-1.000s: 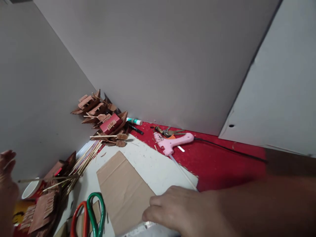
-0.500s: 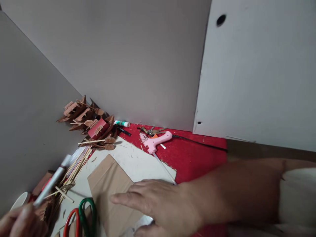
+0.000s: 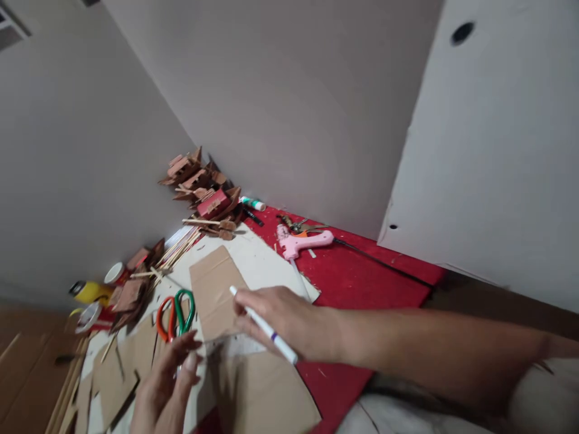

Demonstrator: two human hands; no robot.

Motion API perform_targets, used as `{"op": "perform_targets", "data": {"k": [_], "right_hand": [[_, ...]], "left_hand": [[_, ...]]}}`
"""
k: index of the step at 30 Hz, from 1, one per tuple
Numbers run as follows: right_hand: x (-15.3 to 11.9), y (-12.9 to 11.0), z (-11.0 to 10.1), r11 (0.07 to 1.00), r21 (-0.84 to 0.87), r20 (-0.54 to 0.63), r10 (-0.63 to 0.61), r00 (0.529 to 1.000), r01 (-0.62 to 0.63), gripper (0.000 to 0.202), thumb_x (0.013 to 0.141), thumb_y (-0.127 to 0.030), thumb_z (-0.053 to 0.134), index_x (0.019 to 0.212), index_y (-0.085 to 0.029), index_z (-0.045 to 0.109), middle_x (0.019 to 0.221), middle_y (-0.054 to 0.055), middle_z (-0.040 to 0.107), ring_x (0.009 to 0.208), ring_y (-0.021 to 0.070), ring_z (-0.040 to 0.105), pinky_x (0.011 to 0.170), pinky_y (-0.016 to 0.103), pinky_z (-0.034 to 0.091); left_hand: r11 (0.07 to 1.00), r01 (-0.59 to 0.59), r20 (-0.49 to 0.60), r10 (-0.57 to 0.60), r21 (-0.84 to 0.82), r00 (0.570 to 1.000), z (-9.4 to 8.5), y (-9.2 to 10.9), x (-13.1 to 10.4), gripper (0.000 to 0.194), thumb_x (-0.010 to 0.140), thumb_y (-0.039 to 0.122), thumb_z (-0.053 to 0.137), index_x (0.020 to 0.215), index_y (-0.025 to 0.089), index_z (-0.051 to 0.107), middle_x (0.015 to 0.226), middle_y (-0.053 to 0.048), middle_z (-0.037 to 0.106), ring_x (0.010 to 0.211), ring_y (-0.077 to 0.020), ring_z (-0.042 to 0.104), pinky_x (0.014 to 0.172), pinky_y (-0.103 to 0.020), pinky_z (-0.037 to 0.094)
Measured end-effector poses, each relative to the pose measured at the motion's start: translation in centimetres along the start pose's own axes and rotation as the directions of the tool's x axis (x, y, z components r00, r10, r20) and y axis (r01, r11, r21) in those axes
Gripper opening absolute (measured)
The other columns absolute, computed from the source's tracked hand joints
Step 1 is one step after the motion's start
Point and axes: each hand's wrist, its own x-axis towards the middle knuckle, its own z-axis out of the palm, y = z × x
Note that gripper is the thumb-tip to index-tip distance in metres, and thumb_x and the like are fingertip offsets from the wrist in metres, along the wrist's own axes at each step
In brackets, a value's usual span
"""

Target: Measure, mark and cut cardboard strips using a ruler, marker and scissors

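Observation:
My right hand [image 3: 283, 319] is closed around a white pen [image 3: 266, 328] with a purple band, above cardboard on the table. At the lower left, my left hand [image 3: 169, 383] has its fingers apart, with nothing between them, just below the scissors [image 3: 175, 316] with one orange and one green handle. One cardboard piece [image 3: 217, 289] lies flat beyond my right hand. A larger cardboard piece [image 3: 266, 392] is nearer, under and beside my hands.
A pink glue gun [image 3: 305, 241] with a black cord rests on the red table surface [image 3: 357, 271]. Brown model boats [image 3: 212, 202] stand by the wall. Wooden sticks [image 3: 181, 247], cups [image 3: 116, 274] and a yellow bottle [image 3: 90, 292] are at the left.
The view has shifted, showing more of the left side. The pen, earlier in my left hand, is now in my right hand, which has closed. My left hand has come nearer the middle and opened.

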Motion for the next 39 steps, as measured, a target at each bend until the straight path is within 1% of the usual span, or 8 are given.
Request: {"op": "perform_targets", "data": {"k": [6,10,16,19,24,30,34,39], "right_hand": [[-1.3,0.6,1.4,0.984,-0.177,0.037,0.026,0.999,-0.019,0.019,0.097,-0.023,0.043,0.11,-0.015,0.055,0.102,0.013,0.067,0.097,0.0242,0.062,0.082,0.036,0.045],[-2.5,0.0,3.1,0.943,-0.33,0.207,0.032,0.978,0.038,0.028,0.089,-0.027,0.06,0.112,-0.011,0.059,0.115,0.018,0.063,0.111,0.032,0.056,0.092,0.044,0.043],[-2.7,0.0,3.6,0.927,-0.372,0.197,0.03,0.98,0.046,0.035,0.086,-0.024,0.065,0.116,-0.008,0.059,0.113,0.019,0.064,0.11,0.033,0.056,0.09,0.043,0.046],[-2.5,0.5,3.3,0.915,-0.401,0.175,0.04,0.984,0.034,0.029,0.089,-0.02,0.06,0.115,-0.008,0.06,0.11,0.018,0.065,0.105,0.0311,0.059,0.088,0.041,0.046],[-2.4,0.9,3.4,0.899,-0.436,0.168,0.042,0.985,0.037,0.024,0.09,-0.018,0.059,0.112,-0.01,0.062,0.105,0.015,0.067,0.101,0.0315,0.06,0.085,0.042,0.046],[-2.6,1.1,3.7,0.886,-0.462,0.176,0.051,0.983,0.036,0.026,0.092,-0.022,0.056,0.115,-0.011,0.062,0.109,0.016,0.067,0.105,0.0326,0.058,0.084,0.042,0.046],[-2.8,1.1,3.5,0.873,-0.487,0.164,0.063,0.984,0.025,0.025,0.093,-0.024,0.056,0.114,-0.013,0.063,0.108,0.013,0.068,0.103,0.0319,0.058,0.082,0.041,0.047],[-2.8,1.6,3.6,0.88,-0.474,0.132,0.042,0.99,0.026,0.023,0.092,-0.024,0.057,0.112,-0.015,0.064,0.108,0.011,0.07,0.101,0.0304,0.058,0.079,0.039,0.047]], "left_hand": [[0.825,0.356,-0.049,-0.417,-0.44,0.907,-0.5,-3.0,-4.1,0.08,0.052,0.056,0.084,0.116,0.016,0.06,0.119,-0.016,0.065,0.104,-0.0293,0.065,0.077,-0.034,0.056],[0.799,0.335,-0.045,-0.41,-0.5,0.911,1.8,-2.8,-5.8,0.073,0.059,0.049,0.083,0.118,0.014,0.059,0.11,-0.016,0.067,0.088,-0.0218,0.067,0.072,-0.032,0.055],[0.877,0.272,-0.01,-0.3,-0.395,0.954,4.1,-2.6,-5.4,0.063,0.069,0.049,0.074,0.117,0.01,0.06,0.076,-0.007,0.064,0.062,-0.0152,0.062,0.055,-0.026,0.049],[0.952,0.199,-0.041,-0.215,-0.231,0.976,2.4,-3.5,-4.9,0.056,0.072,0.049,0.069,0.113,0.011,0.063,0.08,-0.01,0.067,0.066,-0.0195,0.065,0.058,-0.03,0.051],[0.971,0.143,-0.306,-0.079,0.193,0.949,-3.9,-6.5,-4.9,0.076,0.07,0.038,0.071,0.138,0.017,0.045,0.138,-0.019,0.05,0.127,-0.0342,0.046,0.096,-0.043,0.042],[0.823,0.263,-0.296,-0.122,0.503,0.947,-6.0,-9.2,-5.5,0.058,0.076,0.036,0.071,0.129,0.019,0.054,0.102,-0.011,0.067,0.104,-0.0303,0.062,0.09,-0.044,0.044],[0.787,0.269,-0.258,-0.145,0.555,0.955,-6.4,-9.5,-4.9,0.036,0.088,0.037,0.061,0.119,0.018,0.058,0.109,-0.007,0.064,0.096,-0.0218,0.063,0.085,-0.044,0.05],[0.821,0.262,-0.258,-0.145,0.507,0.955,-9.7,-10.3,-4.3,0.034,0.09,0.035,0.06,0.119,0.017,0.058,0.115,-0.008,0.062,0.098,-0.0211,0.063,0.084,-0.043,0.053]]}}
